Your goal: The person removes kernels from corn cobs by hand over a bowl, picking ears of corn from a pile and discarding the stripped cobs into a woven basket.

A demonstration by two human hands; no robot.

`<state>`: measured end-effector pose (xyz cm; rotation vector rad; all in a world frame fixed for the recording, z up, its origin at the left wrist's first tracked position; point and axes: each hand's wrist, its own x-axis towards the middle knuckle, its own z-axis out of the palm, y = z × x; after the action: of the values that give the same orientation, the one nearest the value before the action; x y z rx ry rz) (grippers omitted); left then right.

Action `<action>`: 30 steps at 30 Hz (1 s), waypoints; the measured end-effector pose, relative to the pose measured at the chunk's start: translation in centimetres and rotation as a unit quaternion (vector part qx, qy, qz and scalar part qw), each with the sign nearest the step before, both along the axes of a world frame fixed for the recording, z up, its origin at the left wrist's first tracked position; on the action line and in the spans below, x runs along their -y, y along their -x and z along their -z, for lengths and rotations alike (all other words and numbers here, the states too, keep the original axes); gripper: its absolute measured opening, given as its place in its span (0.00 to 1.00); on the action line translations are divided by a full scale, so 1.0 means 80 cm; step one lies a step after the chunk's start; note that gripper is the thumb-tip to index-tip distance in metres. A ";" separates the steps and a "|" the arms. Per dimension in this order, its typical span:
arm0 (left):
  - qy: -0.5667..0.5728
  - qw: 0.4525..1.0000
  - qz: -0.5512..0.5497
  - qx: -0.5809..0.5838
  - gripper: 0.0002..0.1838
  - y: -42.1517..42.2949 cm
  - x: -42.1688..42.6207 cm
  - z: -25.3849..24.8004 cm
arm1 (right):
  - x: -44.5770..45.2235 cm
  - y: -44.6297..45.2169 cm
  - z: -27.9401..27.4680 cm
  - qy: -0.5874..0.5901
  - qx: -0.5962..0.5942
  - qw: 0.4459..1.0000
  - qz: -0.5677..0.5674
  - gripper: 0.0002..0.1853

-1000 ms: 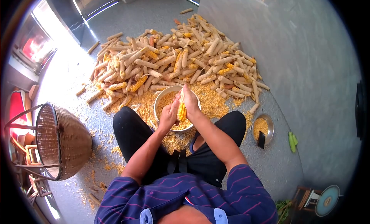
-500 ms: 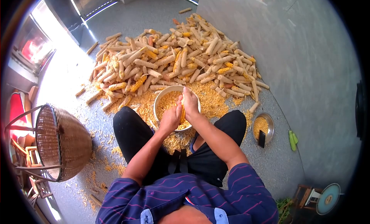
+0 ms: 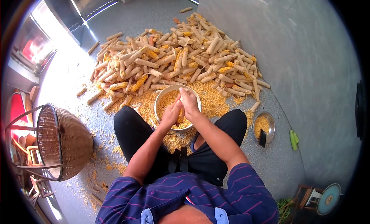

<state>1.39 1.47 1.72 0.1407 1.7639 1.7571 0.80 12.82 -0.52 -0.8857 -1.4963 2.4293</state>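
Note:
Over a white round basin [image 3: 157, 104] between my knees, my two hands are pressed together around a corn cob [image 3: 180, 117]. My left hand [image 3: 171, 114] is closed on its left side. From the right, my right hand [image 3: 188, 103] wraps the upper part, its thumb pointing up. The cob's lower end shows below the fingers, while its middle is hidden. Loose yellow kernels [image 3: 166, 101] lie inside the basin.
A heap of corn cobs [image 3: 165, 60], mostly stripped, rises beyond the basin. Kernels cover the floor around it. A metal bowl [image 3: 271, 133] of kernels with a dark phone-like object [image 3: 262, 138] stands right, near green pods [image 3: 294, 140]. A wicker basket [image 3: 75, 145] stands left.
My hands have shifted slightly against each other on the cob. Less yellow shows on its visible lower part. The rest stays in place apart from a small shift of view.

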 end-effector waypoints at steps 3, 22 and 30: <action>-0.019 0.997 0.006 0.072 0.28 0.003 0.007 0.000 | -0.007 0.001 0.006 0.149 -0.040 0.988 -0.004 0.08; 0.034 0.988 -0.003 -0.153 0.30 -0.010 -0.002 0.032 | -0.013 0.001 0.007 0.062 -0.054 0.997 0.011 0.08; 0.042 0.998 0.034 0.030 0.31 -0.010 0.002 -0.008 | -0.007 0.000 -0.005 0.128 -0.040 0.991 0.013 0.07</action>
<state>2.20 1.35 2.40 0.1113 1.7665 1.6195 0.82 13.40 -0.09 -0.8340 -1.1572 2.6435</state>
